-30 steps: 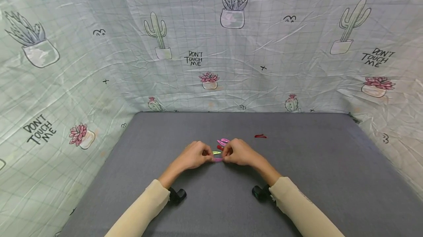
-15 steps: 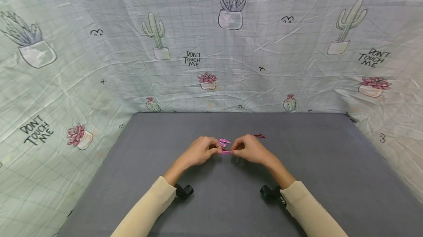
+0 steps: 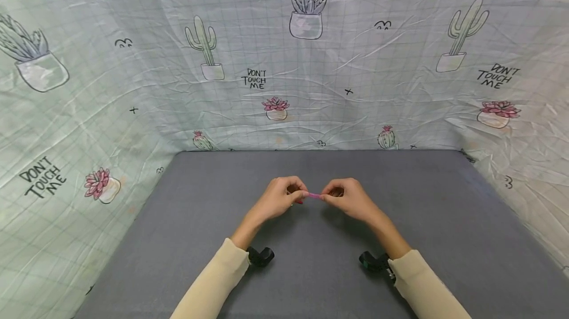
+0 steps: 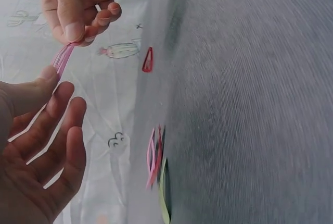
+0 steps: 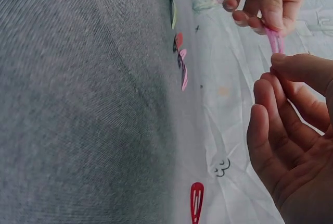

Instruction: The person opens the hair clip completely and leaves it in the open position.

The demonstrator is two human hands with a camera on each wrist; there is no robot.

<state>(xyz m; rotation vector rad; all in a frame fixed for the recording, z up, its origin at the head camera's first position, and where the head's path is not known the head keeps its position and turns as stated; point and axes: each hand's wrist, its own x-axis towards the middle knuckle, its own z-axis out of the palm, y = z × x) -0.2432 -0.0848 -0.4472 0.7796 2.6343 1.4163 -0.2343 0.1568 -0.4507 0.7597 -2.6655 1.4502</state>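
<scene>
A pink snap hair clip (image 3: 314, 195) is held stretched between both hands, raised over the grey table. My left hand (image 3: 281, 198) pinches one end between thumb and index finger. The other end sits between the thumb and forefinger of my right hand (image 3: 351, 200). Both wrist views show the pink hair clip (image 4: 63, 60) spanning the short gap between the thumbs. Below, a green hair clip (image 5: 173, 13), a red one (image 5: 179, 40) and pink clips (image 5: 183, 70) lie close together on the table. In the head view the hands mostly hide them.
Apart from that group, a lone red hair clip (image 5: 196, 203) lies on the table toward the right. The grey table (image 3: 213, 176) ends at a hanging sheet (image 3: 346, 116) printed with cacti at the back and sides. Black wrist cameras (image 3: 261, 257) stick out under both forearms.
Both hands have moved up and right in the head view, lifting the pink hair clip from beside the others. They now cover the pink and red clips that showed earlier.
</scene>
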